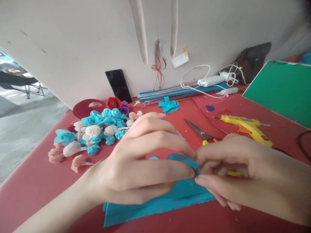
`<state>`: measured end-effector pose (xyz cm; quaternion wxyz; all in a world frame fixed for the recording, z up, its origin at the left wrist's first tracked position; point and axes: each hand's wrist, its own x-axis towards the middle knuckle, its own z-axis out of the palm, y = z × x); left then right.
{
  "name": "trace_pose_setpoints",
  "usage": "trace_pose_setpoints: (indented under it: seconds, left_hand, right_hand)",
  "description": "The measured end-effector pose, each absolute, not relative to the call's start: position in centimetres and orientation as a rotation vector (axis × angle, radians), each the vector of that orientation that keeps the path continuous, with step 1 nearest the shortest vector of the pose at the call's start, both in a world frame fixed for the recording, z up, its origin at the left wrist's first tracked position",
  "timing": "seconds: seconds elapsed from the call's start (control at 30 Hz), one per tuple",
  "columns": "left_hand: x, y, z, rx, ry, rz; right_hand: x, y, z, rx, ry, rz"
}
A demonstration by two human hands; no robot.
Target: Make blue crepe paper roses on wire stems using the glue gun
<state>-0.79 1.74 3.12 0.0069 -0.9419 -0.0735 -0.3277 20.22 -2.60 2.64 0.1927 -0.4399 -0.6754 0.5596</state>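
Fabric (181,158) between both hands (131,165) (250,161)

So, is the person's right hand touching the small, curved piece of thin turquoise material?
Touching. The head view shows the right hand pinching an edge of the turquoise piece between thumb and fingers.

Matt, paper-like blue piece (181,157) and sheet (150,210), glossy phone (118,85), plastic glue gun (243,121), metal scissor blades (196,128)

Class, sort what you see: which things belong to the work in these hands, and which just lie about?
Likely part of the job:
- held blue piece
- blue sheet
- scissors
- yellow glue gun
- flowers

Probably just lying about:
- phone
- green board
- dark bag
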Motion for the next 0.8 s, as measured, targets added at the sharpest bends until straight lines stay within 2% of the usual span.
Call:
trace_pose_setpoints:
  seconds: [0.27, 0.43, 0.67, 0.8]
  left_hand:
    - [-0.8, 1.6, 2.7, -3.0, -0.306, -1.039]
    - [-0.6, 1.8, 3.1, -3.098, -0.178, -1.024]
    - [-0.7, 2.0, 3.4, -3.116, -0.118, -0.949]
    - [-0.7, 1.9, 3.0, -3.161, -0.181, -0.945]
  right_hand:
    - [20.4, -3.1, 3.2, -1.393, -1.992, 1.536]
    - [21.4, -3.2, 1.3, -1.149, -1.975, 1.427]
    - [20.7, -3.0, 2.6, -1.315, -2.084, 1.279]
    - [21.3, -3.1, 1.8, -1.229, -2.04, 1.277]
